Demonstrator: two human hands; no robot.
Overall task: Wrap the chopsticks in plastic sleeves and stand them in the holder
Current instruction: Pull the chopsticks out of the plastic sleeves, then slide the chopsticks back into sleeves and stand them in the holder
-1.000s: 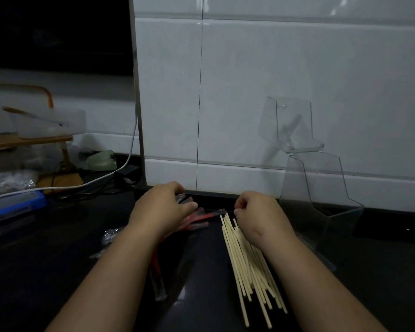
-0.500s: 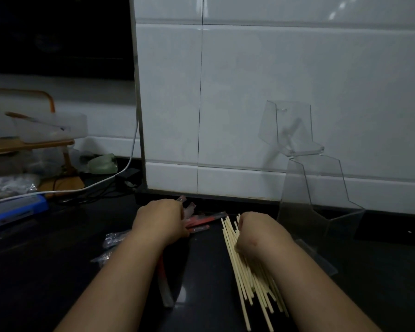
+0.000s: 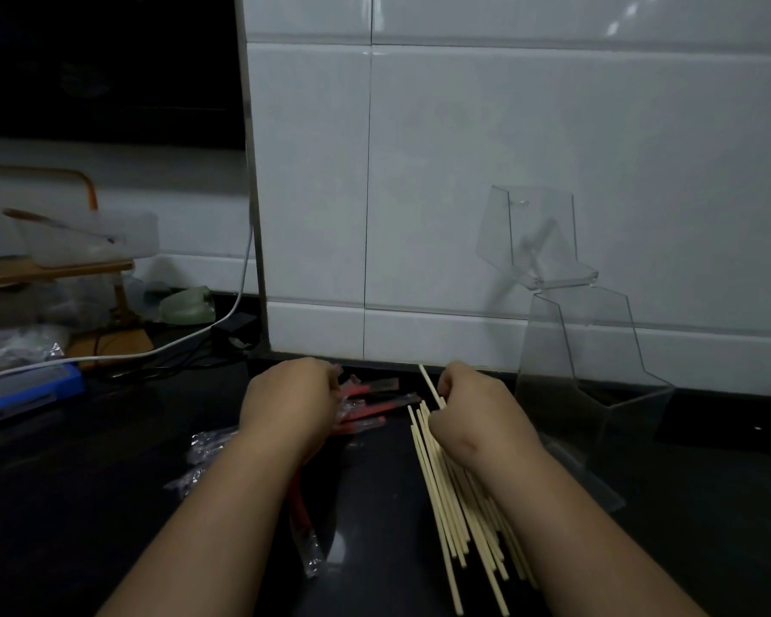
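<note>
Far left there's a blue box (image 3: pixel 23 391) and a white cable (image 3: pixel 174 345) on the dark counter (image 3: pixel 85 483). The left hand (image 3: pixel 286 407) has its fingers curled down round the red-and-clear plastic sleeves (image 3: pixel 375 405). The right hand (image 3: pixel 477 416) pinches one chopstick (image 3: pixel 429 385), tip angled up off the pile of chopsticks (image 3: pixel 459 518) lying under its wrist. The clear holder (image 3: pixel 553 349) stands just right of that, against the tiled wall.
</note>
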